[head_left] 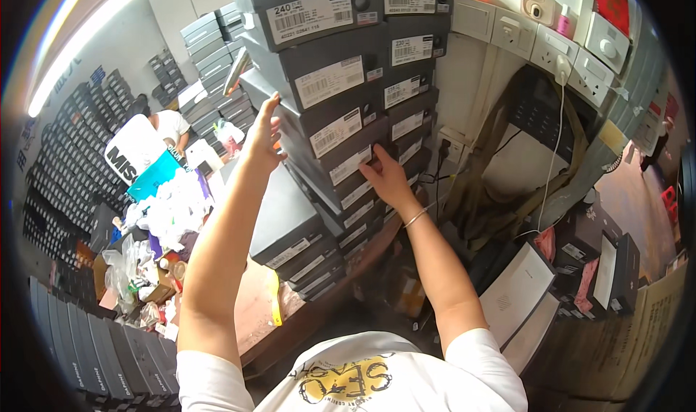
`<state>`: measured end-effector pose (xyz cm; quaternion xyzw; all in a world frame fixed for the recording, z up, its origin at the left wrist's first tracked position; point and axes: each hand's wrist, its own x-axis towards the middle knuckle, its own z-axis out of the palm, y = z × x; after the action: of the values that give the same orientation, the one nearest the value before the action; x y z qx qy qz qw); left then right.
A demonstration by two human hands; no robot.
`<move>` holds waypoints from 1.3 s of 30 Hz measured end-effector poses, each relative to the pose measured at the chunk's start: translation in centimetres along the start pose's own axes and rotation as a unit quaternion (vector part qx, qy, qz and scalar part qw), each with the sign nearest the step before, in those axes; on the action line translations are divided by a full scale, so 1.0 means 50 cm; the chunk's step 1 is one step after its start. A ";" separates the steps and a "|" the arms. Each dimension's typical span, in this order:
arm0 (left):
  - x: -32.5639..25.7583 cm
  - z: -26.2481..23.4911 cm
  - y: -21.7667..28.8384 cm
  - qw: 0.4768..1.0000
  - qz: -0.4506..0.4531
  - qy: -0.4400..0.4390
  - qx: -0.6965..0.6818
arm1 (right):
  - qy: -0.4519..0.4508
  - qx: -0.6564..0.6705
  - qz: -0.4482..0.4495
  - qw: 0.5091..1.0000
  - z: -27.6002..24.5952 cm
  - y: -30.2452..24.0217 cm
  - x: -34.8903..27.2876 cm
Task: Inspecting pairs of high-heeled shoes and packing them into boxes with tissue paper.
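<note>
Grey cardboard boxes (330, 122) are stacked in two tall columns, side by side, at the right edge of the table (254, 318); white labels (328, 82) are shown on their ends. The left column is stacked unevenly. By its left side the left hand (264, 140) is raised, open, with the fingers pointed upward; whether the boxes are touched by it cannot be told. The right hand (384, 171) is set against the front of the left column, near the gap between the columns, with the fingers partly bent by a label; whether a box is gripped cannot be told. A bracelet (415, 217) is worn on the right wrist.

A lower stack (279, 212) is placed on the table, just left of the columns and beneath the left forearm. Farther left, plastic bags (119, 278) are heaped near a white bag (134, 149), and another person (172, 128) is seen behind, partly hidden. More boxes are piled along the back. To the right, sockets (516, 33) are fixed to the wall, and a white cable (557, 147) is plugged into one. Below, open boxes (620, 274) are seen, with pink paper (586, 285) at one.
</note>
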<state>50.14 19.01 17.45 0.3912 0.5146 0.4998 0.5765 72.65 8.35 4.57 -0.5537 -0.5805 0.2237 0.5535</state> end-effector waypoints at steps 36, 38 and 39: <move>-0.023 -0.014 -0.116 0.999 -0.040 0.005 -0.014 | 0.438 0.184 0.093 0.875 -0.511 -0.098 -0.433; 0.033 -0.068 -0.137 0.994 -0.005 -0.057 0.094 | 0.443 0.179 0.082 0.875 -0.522 -0.087 -0.451; 0.025 -0.075 -0.123 0.994 -0.003 -0.069 0.088 | 0.440 0.180 0.078 0.876 -0.518 -0.085 -0.457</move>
<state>47.50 18.78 10.62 0.4724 0.5168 0.4224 0.5757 88.88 -22.36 6.67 -0.5296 -0.1817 0.0998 0.8225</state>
